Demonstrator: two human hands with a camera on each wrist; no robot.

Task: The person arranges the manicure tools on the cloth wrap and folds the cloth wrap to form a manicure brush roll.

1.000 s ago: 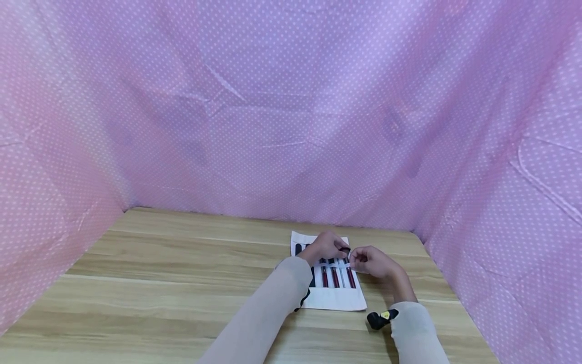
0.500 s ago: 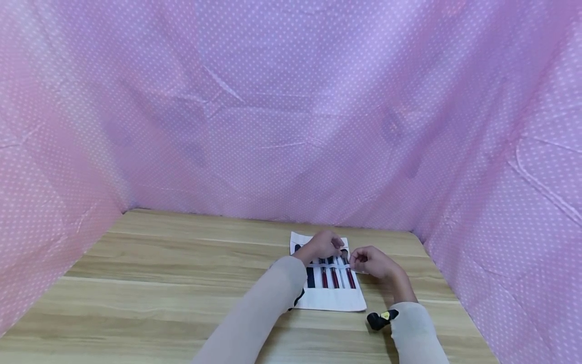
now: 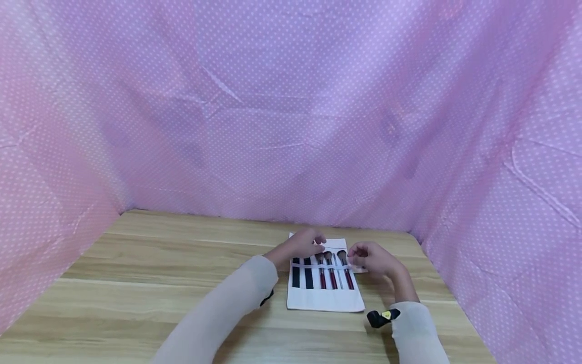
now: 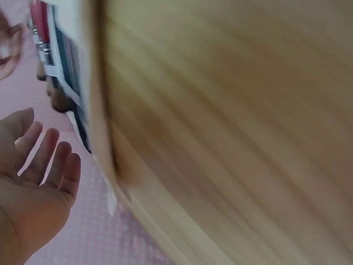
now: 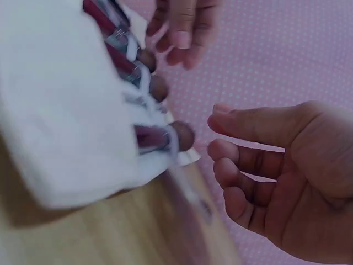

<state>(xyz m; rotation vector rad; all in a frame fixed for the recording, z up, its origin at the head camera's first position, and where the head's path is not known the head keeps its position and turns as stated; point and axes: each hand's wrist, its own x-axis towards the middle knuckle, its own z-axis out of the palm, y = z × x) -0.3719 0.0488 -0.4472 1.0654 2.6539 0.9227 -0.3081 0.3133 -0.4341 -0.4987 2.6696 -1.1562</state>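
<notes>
A white cloth brush roll (image 3: 325, 299) lies unrolled on the table. Makeup brushes with dark heads and red handles stand in its slots, among them the rightmost brush (image 3: 345, 269), under a pale band across the roll. A thin silvery tool (image 3: 338, 270) sits beside that brush. My left hand (image 3: 305, 243) hovers over the roll's upper left part, fingers loosely spread and empty in the left wrist view. My right hand (image 3: 374, 259) is off the roll's right edge, its fingers softly bent with nothing between them. Near it a loose band end (image 5: 201, 207) sticks out past the edge.
Two black strips (image 3: 309, 275) fill the left slots of the roll. The wooden table (image 3: 159, 283) ends at a pink dotted curtain (image 3: 273, 126) behind and at both sides. A black wrist camera (image 3: 382, 318) sits at the right sleeve.
My left hand has let go of the rightmost brush's head and moved left across the roll, uncovering the brush heads. The right hand stays nearly in place.
</notes>
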